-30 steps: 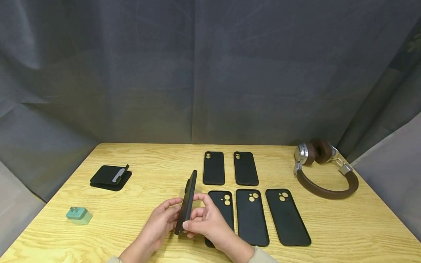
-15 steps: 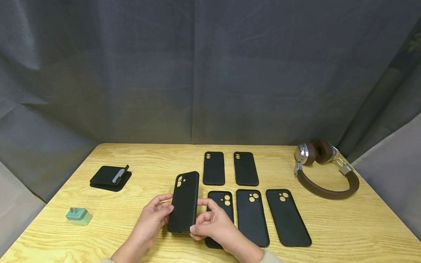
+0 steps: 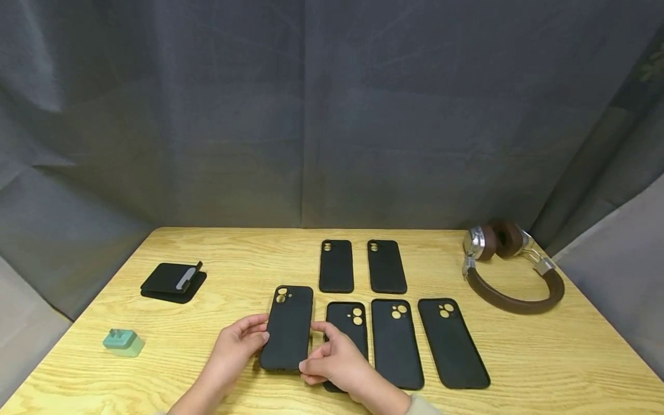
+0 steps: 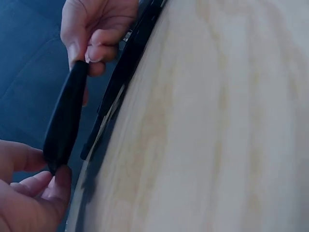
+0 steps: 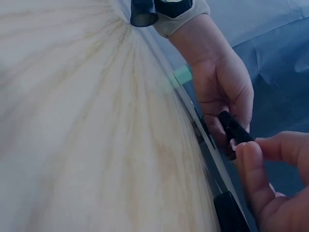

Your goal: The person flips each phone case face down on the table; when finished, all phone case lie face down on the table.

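Observation:
A black phone case (image 3: pixel 288 329) is held tilted over the near middle of the table, its back toward the head camera and its camera holes at the upper left. My left hand (image 3: pixel 234 347) pinches its left edge, thumb on the back. At the lower right corner my right hand (image 3: pixel 337 360) grips it between thumb and fingers. The left wrist view has the case (image 4: pixel 66 116) nearly edge-on between both hands. Partly behind my right hand lies another black case (image 3: pixel 349 324). Two more, a middle case (image 3: pixel 398 346) and a right case (image 3: pixel 453 343), continue that row.
Farther back lie two black cases, one at left (image 3: pixel 336 266) and one at right (image 3: pixel 387 266). Brown headphones (image 3: pixel 513 300) rest at the far right. On the left are a black folding holder (image 3: pixel 168 278) with a grey strip and a green plug adapter (image 3: pixel 123 342).
Both hands have turned the held case from nearly edge-on to back-facing the head camera, then lowered and tipped it flatter. The things on the table stay in place.

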A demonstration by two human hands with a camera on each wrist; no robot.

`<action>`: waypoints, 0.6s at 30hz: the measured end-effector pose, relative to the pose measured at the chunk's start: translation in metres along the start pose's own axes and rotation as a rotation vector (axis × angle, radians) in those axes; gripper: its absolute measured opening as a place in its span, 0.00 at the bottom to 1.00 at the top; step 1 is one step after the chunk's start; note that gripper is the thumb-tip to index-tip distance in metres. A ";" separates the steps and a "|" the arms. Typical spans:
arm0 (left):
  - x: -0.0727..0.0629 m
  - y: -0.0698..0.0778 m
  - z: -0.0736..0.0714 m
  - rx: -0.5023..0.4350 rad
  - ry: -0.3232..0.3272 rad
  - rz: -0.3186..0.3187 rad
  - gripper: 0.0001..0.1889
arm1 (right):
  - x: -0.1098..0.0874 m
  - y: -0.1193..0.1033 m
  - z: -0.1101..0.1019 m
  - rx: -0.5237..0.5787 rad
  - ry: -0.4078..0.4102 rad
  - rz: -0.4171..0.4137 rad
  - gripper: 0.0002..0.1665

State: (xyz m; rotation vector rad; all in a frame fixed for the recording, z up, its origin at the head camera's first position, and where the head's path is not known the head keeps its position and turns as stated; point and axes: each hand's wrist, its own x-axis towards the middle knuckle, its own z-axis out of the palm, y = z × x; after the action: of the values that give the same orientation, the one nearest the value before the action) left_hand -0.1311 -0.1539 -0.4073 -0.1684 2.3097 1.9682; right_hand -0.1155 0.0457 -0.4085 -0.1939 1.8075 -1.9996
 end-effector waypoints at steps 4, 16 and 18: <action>-0.002 -0.004 -0.002 0.061 -0.009 0.014 0.19 | 0.002 -0.001 0.004 -0.033 0.013 0.054 0.44; -0.004 -0.004 -0.010 0.210 -0.058 -0.032 0.22 | 0.005 -0.005 0.014 -0.146 0.050 0.152 0.46; -0.004 -0.004 -0.010 0.239 -0.068 -0.035 0.22 | 0.006 -0.005 0.015 -0.174 0.056 0.159 0.46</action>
State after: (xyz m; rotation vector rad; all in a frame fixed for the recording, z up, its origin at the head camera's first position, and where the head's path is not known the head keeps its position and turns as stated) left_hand -0.1264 -0.1646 -0.4085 -0.1188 2.4538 1.6369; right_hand -0.1161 0.0304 -0.4029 -0.0441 1.9675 -1.7565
